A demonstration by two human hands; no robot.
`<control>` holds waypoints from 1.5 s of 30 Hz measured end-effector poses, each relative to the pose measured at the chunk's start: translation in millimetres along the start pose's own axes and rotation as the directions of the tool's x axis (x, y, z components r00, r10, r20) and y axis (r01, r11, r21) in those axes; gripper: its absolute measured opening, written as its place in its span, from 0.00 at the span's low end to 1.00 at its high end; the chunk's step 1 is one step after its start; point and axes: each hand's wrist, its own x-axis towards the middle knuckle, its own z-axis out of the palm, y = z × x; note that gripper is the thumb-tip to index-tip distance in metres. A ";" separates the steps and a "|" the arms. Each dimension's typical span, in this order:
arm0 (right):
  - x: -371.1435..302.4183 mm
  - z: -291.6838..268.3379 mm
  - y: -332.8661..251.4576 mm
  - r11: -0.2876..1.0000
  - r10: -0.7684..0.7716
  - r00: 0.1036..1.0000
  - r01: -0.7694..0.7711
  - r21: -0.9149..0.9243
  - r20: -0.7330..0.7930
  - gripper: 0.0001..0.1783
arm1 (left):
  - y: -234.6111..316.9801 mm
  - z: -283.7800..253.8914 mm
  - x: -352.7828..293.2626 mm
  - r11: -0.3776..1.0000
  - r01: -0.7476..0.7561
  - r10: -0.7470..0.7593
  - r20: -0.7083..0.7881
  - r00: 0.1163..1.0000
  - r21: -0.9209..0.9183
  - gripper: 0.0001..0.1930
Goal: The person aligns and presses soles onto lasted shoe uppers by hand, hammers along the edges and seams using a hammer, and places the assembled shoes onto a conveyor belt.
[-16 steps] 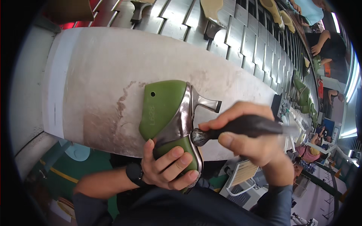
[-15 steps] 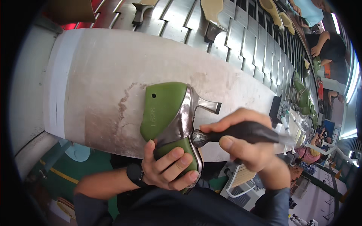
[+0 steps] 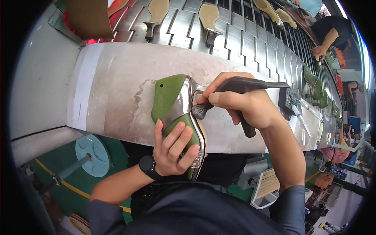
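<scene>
A high-heeled shoe [image 3: 182, 96] with a shiny silver upper lies on its side around a green shoe last [image 3: 166, 103]. Its toe end, with a sparkling band, points towards my body, and the sole edge faces right. My left hand [image 3: 173, 150] is wrapped over the front part from the left. In my right hand [image 3: 239, 100] is a dark shoemaker's hammer [image 3: 246, 84], gripped around its head, the handle sticking out below my fingers. The hammer's round face is at the sole edge near the arch. My right fingers partly hide the heel.
Under the shoe is a pale, stained worktable [image 3: 117, 86]. Beyond it runs a slatted metal conveyor [image 3: 231, 39] carrying soles with heels [image 3: 208, 17]. A dark block [image 3: 288, 102] and white tubes [image 3: 300, 117] sit at the right. Another person's hand [image 3: 319, 52] works farther along.
My right hand with the hammer has shifted up and turned, so the handle now points down. The shoe and my left hand sit slightly higher in view, the view itself having shifted.
</scene>
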 end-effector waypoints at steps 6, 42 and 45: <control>-49.8 6.9 29.0 0.989 -0.036 0.999 0.041 0.139 -0.038 0.12 | 9.0 3.7 5.9 0.999 0.028 -0.026 -0.040 0.999 0.038 0.45; -104.3 32.5 77.9 0.571 -0.687 0.700 0.355 -0.740 -0.195 0.23 | -22.3 -57.6 4.0 0.607 0.385 -0.634 -0.131 0.762 -0.695 0.46; -111.3 64.1 96.8 0.912 -0.223 0.927 0.308 0.272 -0.303 0.27 | -38.6 -70.7 35.6 0.149 0.215 -0.882 -0.032 0.470 -0.965 0.45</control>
